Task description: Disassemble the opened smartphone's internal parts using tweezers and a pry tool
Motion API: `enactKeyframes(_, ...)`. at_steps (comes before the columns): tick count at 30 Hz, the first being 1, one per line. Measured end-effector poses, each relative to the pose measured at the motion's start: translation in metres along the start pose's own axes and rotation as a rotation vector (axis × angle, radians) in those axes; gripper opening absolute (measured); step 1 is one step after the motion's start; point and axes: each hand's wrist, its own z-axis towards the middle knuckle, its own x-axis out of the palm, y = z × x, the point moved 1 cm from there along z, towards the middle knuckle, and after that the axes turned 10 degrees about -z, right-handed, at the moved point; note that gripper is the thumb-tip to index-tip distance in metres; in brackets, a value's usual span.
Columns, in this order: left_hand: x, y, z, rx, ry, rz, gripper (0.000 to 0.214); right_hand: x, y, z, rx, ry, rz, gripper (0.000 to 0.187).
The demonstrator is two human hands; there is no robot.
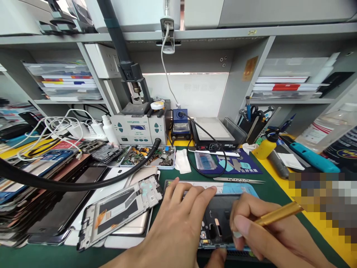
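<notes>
In the head view, an opened phone (214, 212) with a dark inner face and small exposed parts lies in front of me, long side across. My left hand (181, 212) grips its left end, fingers reaching over the far edge and the thumb at the near edge. A slim tool with a gold handle (279, 214) is pinched in my right hand (251, 227), over the phone's right part. The tool's tip is hidden by my fingers. Beneath the phone's far side shows a blue and white flat piece (237, 188).
Left of my hands lie a bare phone frame (119, 212) and a stack of phones (22, 208). A black hose (83, 184) crosses above them. Tweezers (240, 180), a parts tray (149, 156), a hot-air station (139, 128) and a heating plate (214, 134) stand beyond.
</notes>
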Motion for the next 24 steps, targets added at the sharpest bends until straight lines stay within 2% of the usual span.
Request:
enactKeyframes(8,-0.009,-0.003,0.001,-0.033,0.032,-0.053,0.082,0.003,-0.002,-0.001,0.015,0.021,0.05,0.048)
enactKeyframes(24,-0.012,-0.004,-0.001,-0.069,0.036,-0.062,0.085,-0.001,0.006,0.003,-0.088,0.005,-0.149,0.047)
